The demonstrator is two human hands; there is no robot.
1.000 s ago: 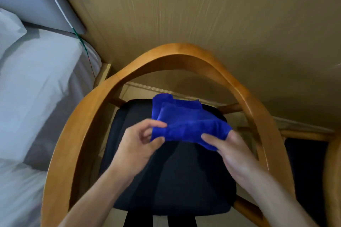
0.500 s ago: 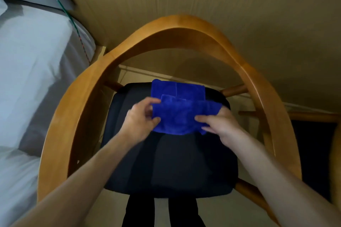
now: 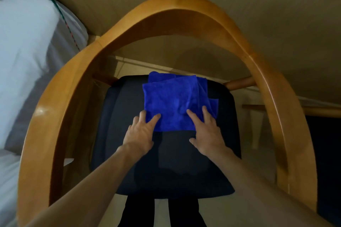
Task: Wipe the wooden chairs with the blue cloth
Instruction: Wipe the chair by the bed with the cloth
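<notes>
On the chair's dark seat (image 3: 166,162), toward its back edge, my left hand (image 3: 140,134) and right hand (image 3: 206,134) press spread fingers flat on the blue cloth (image 3: 175,105).

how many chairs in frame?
2. One wooden chair directly below, blue cloth on its dark seat. A second chair is cut off at the right edge; others may be out of view.

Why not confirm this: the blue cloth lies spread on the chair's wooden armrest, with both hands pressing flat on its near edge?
Not quite. In the head view the blue cloth lies on the dark seat cushion, not the wooden armrest. The left hand and right hand do press flat on its near edge.
</notes>
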